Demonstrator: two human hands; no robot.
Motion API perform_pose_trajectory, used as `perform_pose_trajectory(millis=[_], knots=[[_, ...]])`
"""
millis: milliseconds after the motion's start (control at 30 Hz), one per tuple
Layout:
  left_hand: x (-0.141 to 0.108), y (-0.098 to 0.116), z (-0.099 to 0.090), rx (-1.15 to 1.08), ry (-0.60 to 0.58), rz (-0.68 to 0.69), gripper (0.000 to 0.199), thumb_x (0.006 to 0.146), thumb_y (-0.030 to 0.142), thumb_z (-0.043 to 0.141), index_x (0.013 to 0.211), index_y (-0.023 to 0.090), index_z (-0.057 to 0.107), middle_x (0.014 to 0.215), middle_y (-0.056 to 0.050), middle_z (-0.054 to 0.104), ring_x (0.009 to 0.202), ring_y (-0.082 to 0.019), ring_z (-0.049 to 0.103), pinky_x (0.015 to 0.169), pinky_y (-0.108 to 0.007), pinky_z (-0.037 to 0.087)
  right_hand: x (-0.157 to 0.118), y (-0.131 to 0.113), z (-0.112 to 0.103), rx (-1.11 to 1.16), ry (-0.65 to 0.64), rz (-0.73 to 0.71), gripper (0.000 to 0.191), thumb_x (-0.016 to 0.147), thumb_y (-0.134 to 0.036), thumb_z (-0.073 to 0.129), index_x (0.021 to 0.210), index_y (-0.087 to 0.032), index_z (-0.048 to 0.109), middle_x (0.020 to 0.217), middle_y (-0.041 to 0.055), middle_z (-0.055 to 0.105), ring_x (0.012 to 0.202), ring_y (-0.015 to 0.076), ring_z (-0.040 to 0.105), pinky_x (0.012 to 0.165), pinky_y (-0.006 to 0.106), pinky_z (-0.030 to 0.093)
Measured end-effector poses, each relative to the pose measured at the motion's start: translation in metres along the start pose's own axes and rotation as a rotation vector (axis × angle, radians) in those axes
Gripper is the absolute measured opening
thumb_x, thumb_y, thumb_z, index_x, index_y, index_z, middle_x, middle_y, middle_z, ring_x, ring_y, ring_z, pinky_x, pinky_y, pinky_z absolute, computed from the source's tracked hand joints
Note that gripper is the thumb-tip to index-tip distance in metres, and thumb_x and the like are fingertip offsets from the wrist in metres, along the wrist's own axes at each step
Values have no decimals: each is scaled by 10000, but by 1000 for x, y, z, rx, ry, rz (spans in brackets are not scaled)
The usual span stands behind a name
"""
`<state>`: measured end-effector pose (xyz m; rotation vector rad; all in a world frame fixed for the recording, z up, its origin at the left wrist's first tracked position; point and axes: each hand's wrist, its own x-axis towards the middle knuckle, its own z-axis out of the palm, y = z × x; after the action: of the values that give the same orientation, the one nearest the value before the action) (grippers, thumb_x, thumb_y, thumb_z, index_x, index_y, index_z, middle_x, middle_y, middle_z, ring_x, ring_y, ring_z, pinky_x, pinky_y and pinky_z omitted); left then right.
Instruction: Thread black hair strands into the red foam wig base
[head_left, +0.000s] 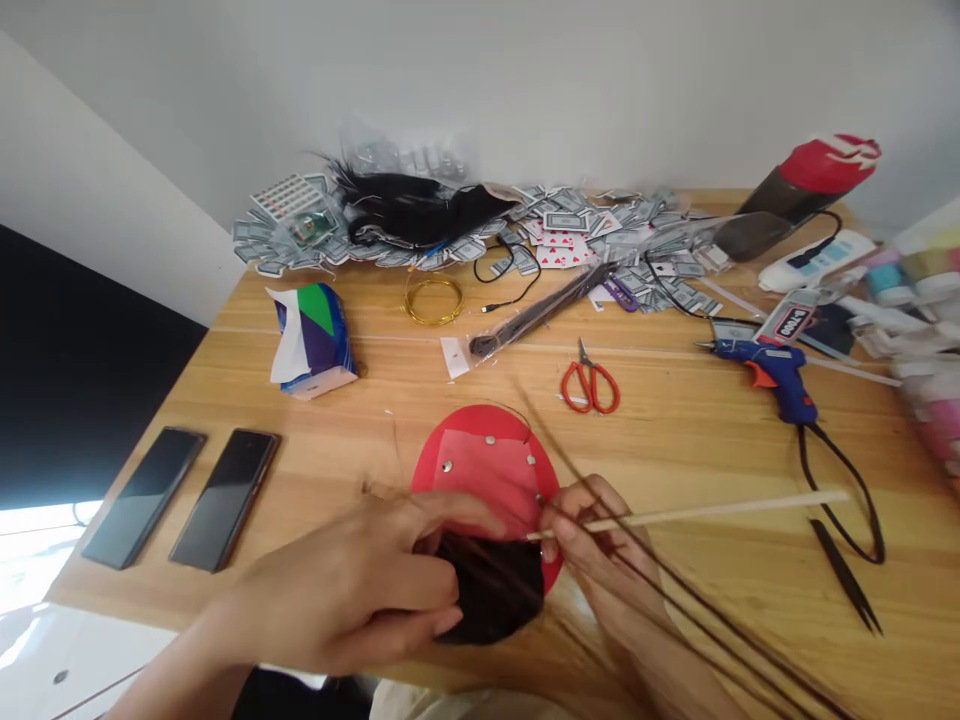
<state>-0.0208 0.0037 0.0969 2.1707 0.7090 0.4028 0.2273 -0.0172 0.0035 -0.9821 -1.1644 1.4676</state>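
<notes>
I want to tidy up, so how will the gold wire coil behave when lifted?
The coil is thin and open, so probably light. Its loops look loosely stacked and may spread. Lying flat on the table, it seems unlikely to roll.

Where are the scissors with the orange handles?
The scissors lie on the table, just above and right of the red disc, left of the blue glue gun.

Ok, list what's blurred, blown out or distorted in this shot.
Head view: the dark strands smear with blur, the left hand looks soft; head view: the red-handled scissors look fairly crisp; head view: a bright patch at the left edge is washed out, the phones carry a sheen, and the jars by the right edge look stretched.
</notes>
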Motion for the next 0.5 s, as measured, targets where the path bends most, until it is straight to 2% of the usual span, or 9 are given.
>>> perform_pose_trajectory(millis=[67, 100, 200, 333, 500], knots=[[5, -7, 3, -240, -35, 59, 152, 983, 130, 549, 898, 207, 649, 1342, -135, 699, 1158, -223, 706, 932, -283, 565, -1, 3, -1, 27, 10, 16, 209, 999, -365, 662, 855, -220, 618, 660, -23, 662, 577, 113, 598, 550, 199, 438], [6, -11, 5, -333, -56, 57, 161, 997, 125, 531, 978, 203, 670, 1315, -134, 722, 1139, -217, 720, 928, -280, 566, -1, 5, -1, 39, 11, 16, 210, 999, -368, 662, 856, -222, 615, 663, -24, 659, 583, 113, 598, 555, 200, 439], [7, -22, 11, -404, -23, -31, 234, 1046, 185, 480, 1108, 196, 705, 1044, -90, 805, 927, -178, 759, 803, -239, 549, -2, 6, -1, 59, -4, -6, 207, 1005, -371, 649, 863, -225, 611, 678, -24, 651, 597, 116, 597, 568, 206, 444], [1, -33, 20, -370, 70, -136, 354, 1088, 303, 411, 935, 177, 704, 813, -44, 758, 695, -121, 672, 656, -211, 466, -4, 3, -1, 44, -19, -25, 203, 1012, -379, 639, 875, -231, 619, 717, -20, 642, 620, 116, 589, 587, 215, 445], [-2, -36, 29, -350, 152, -166, 386, 1088, 355, 403, 764, 192, 534, 641, 25, 589, 583, -99, 530, 576, -215, 383, -5, 0, -2, 6, -50, -66, 170, 1030, -373, 605, 919, -245, 595, 781, -6, 644, 663, 131, 589, 602, 232, 449]])
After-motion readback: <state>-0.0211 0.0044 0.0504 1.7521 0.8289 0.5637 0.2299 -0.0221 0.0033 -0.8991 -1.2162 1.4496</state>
